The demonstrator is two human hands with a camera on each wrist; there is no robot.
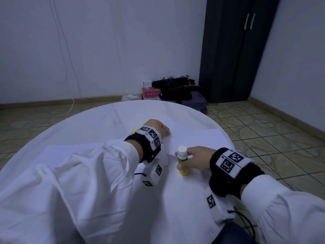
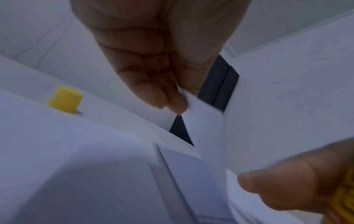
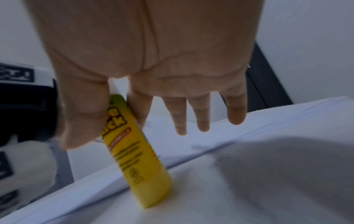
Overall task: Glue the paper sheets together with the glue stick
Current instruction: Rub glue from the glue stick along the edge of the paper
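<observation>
A yellow-green glue stick stands upright on the white round table, cap off, white tip up. My right hand grips its barrel between thumb and forefinger; in the right wrist view the other fingers stretch out above the paper beside the glue stick. My left hand pinches the corner of a white paper sheet, lifted slightly in the left wrist view, paper sheet, left hand. A second sheet lies to the left, partly under my sleeve. The yellow cap stands on the table behind my left wrist.
The table edge curves close on the right above a tiled floor. Bags and boxes lie by the far wall, and a dark wardrobe stands in the corner. A black cable hangs near my right forearm.
</observation>
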